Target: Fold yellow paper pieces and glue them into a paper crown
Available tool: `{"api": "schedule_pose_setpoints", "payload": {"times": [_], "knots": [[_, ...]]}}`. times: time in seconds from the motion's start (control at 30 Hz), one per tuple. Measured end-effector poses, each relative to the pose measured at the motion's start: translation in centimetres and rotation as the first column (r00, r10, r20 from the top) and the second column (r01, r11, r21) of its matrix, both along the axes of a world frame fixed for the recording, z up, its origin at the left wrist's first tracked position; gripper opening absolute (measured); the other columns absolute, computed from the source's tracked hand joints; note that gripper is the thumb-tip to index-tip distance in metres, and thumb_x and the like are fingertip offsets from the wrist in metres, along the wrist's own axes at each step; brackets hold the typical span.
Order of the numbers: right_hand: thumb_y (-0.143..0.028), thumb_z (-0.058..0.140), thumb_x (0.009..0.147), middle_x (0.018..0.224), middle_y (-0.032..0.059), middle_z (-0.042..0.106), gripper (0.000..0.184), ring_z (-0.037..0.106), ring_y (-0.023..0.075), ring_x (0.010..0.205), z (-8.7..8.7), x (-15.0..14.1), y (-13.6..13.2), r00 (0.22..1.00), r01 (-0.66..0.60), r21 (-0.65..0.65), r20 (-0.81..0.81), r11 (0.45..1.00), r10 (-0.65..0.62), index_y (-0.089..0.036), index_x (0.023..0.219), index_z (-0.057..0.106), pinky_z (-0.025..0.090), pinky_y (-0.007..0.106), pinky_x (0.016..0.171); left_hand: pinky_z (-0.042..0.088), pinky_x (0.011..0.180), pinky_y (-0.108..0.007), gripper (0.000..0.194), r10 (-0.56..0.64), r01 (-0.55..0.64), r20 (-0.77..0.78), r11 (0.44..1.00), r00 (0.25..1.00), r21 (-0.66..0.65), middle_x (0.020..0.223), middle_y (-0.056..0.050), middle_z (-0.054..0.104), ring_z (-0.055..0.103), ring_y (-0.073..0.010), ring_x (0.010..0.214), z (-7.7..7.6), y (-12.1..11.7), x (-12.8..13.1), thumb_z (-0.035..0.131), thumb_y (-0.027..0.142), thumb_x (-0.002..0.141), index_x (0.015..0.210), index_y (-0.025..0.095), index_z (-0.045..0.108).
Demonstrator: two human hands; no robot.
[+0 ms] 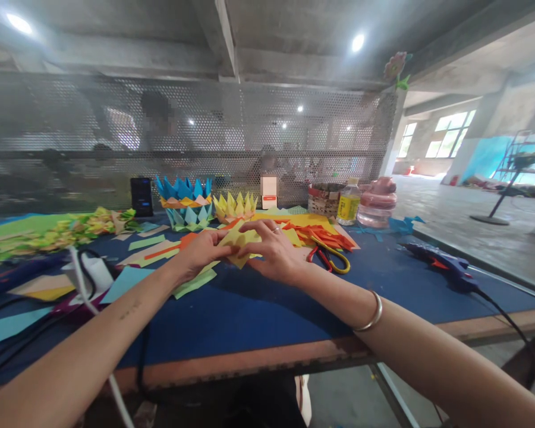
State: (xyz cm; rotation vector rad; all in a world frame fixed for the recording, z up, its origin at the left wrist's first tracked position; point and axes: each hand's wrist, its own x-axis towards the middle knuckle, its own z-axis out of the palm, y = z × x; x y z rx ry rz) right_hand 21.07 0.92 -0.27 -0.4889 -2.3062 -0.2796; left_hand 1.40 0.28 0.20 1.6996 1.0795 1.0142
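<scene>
Thin pale-yellow paper piece point(237, 239) is held just above the blue-topped counter point(232, 333); left hand's point(204, 254) fingers pinch its left side, right hand's point(274, 251) bent fingers grasp the opposite side, probably for steadiness. Red-and-yellow-handled scissors point(348, 264) lie just right, likely for easy reach. Dark-blue glue gun point(459, 274) sits well apart, perhaps avoiding paper.

The left arm point(93, 339), bare, slants in from the lower left, its wrist point(176, 270) nearly straight. The right arm point(423, 351), bare too, slants in from the lower right. The two hands meet close together near the middle of the view. The left hand point(203, 252) has its thumb uppermost, drawn into a pinch. The right hand point(271, 252) shows its back, fingers point(253, 246) bent and slightly spread toward the left.
</scene>
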Motion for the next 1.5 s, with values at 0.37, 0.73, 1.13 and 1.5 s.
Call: {"api": "schedule_pose_setpoints", "payload": {"times": [0.37, 0.73, 1.13, 1.5], "knots": [[-0.03, 0.069, 0.078, 0.106, 0.005, 0.059, 0.008, 0.047, 0.0209, 0.104, -0.3, 0.4, 1.3, 0.989, 0.073, -0.137, -0.12, 0.988, -0.09, -0.023, 0.076, 0.072, 0.04, 0.037, 0.09, 0.048, 0.064, -0.026, 0.032, 0.043, -0.04, 0.071, 0.999, 0.997, -0.035, 0.076, -0.001, 0.07, 0.061, -0.0155, 0.067, 0.2, -0.2, 0.2, 0.077, 0.029, 0.056, 0.084, 0.016, 0.069], [-0.038, 0.073, 0.072, 0.094, 0.0059, 0.057, 0.02, 0.048, 0.0199, 0.094, -0.9, -0.1, 1.4, 0.946, 0.188, -0.277, -0.205, 0.942, -0.249, -0.019, 0.069, 0.069, 0.04, 0.036, 0.085, 0.048, 0.072, -0.028, 0.035, 0.004, -0.005, 0.029, 1.0, 1.0, 0.029, 0.084, -0.001, 0.072, 0.063, -0.0179, 0.076, 0.3, -0.5, 0.5, 0.077, 0.027, 0.056, 0.089, 0.018, 0.071], [-0.034, 0.072, 0.073, 0.089, 0.0049, 0.055, 0.018, 0.048, 0.0187, 0.09, -0.9, -0.5, 0.8, 0.939, 0.187, -0.366, -0.206, 0.911, -0.275, -0.017, 0.067, 0.067, 0.04, 0.034, 0.084, 0.048, 0.075, -0.03, 0.045, 0.095, -0.095, 0.007, 0.993, 0.995, 0.07, 0.089, -0.002, 0.073, 0.064, -0.0213, 0.08, 0.1, -0.6, 1.1, 0.08, 0.033, 0.052, 0.093, 0.017, 0.071], [-0.04, 0.074, 0.064, 0.099, 0.0068, 0.054, 0.05, 0.051, 0.0205, 0.093, -1.1, -0.9, 0.6, 0.838, 0.221, -0.445, -0.369, 0.868, -0.403, -0.017, 0.103, 0.052, 0.043, 0.037, 0.082, 0.048, 0.065, -0.027, 0.032, 0.134, -0.135, 0.022, 0.988, 0.991, 0.067, 0.073, -0.002, 0.07, 0.062, -0.0186, 0.068, -0.3, -0.1, 0.7, 0.077, 0.031, 0.053, 0.079, 0.016, 0.069]]}}
